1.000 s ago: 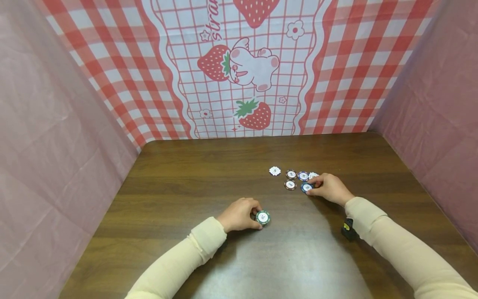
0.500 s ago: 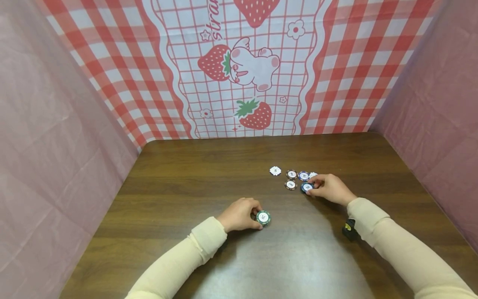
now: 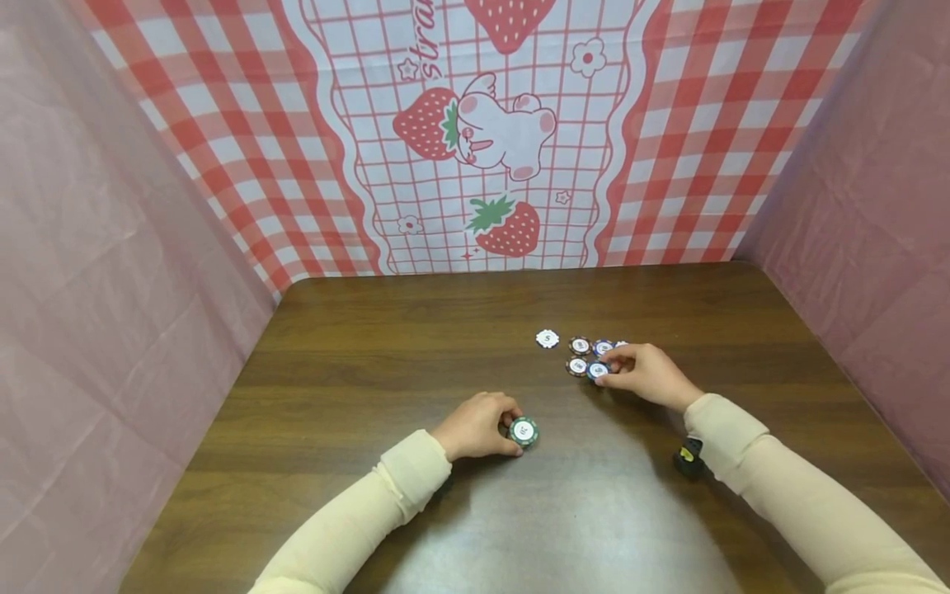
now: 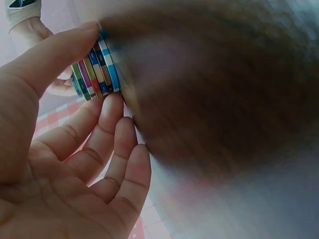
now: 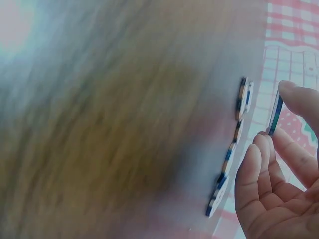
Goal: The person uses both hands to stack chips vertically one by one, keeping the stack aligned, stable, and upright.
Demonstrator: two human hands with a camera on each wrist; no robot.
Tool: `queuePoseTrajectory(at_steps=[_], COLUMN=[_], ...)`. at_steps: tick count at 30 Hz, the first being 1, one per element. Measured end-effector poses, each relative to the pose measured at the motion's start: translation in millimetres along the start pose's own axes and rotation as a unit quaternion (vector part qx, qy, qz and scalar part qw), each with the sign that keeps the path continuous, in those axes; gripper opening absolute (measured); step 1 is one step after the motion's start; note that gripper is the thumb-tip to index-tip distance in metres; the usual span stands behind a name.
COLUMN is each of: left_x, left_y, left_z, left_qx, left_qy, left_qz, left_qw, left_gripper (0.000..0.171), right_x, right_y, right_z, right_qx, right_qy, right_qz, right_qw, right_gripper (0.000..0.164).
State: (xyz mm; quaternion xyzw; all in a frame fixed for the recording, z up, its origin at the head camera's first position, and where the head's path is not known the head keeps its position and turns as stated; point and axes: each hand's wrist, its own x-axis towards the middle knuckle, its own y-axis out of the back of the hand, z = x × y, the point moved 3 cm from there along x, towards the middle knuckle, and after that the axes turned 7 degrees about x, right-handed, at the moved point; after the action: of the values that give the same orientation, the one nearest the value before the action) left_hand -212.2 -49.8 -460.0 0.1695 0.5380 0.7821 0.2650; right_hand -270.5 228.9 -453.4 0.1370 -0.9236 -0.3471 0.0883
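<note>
My left hand [image 3: 478, 425] grips a short stack of poker chips [image 3: 524, 431] by its sides, thumb on the near edge. A green chip tops it, and the left wrist view shows the striped, coloured edges of the stack [image 4: 97, 72]. Further back on the right, my right hand [image 3: 651, 377] pinches one blue poker chip [image 3: 597, 371] between thumb and fingertips. In the right wrist view this chip [image 5: 275, 114] is raised above the tabletop, apart from the lying chips. From the head it overlaps the edge of a brown chip [image 3: 575, 365].
Behind it lie another brown chip [image 3: 580, 346], a blue-rimmed chip [image 3: 603, 348] and a white chip [image 3: 547, 339]; one more is mostly hidden by my right hand. A checked strawberry cloth [image 3: 512, 231] hangs at the back of the wooden table [image 3: 356, 330], with pink cloth at both sides.
My right hand has lifted the blue chip and carried it a little left, towards the brown chip. The left hand has stayed still on its stack.
</note>
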Motion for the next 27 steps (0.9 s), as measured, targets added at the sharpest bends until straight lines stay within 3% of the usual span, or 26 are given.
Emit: queuePoseTrajectory(at_steps=[19, 27], left_x=[-0.4, 0.3], left_y=[1.8, 0.7], left_z=[0.7, -0.1], left_qx=[-0.004, -0.001], left_qy=[-0.006, -0.004], left_qz=[0.003, -0.001], left_qw=[1.0, 1.0], left_gripper=[0.038, 0.038], right_x=[-6.7, -10.0], right_y=[-34.6, -50.0], right_z=[-41.2, -52.0], right_qx=[0.044, 0.05], right_qy=[0.082, 0.087], right_qz=[-0.048, -0.077], right_qw=[0.995, 0.992], right_gripper=[0.027, 0.029])
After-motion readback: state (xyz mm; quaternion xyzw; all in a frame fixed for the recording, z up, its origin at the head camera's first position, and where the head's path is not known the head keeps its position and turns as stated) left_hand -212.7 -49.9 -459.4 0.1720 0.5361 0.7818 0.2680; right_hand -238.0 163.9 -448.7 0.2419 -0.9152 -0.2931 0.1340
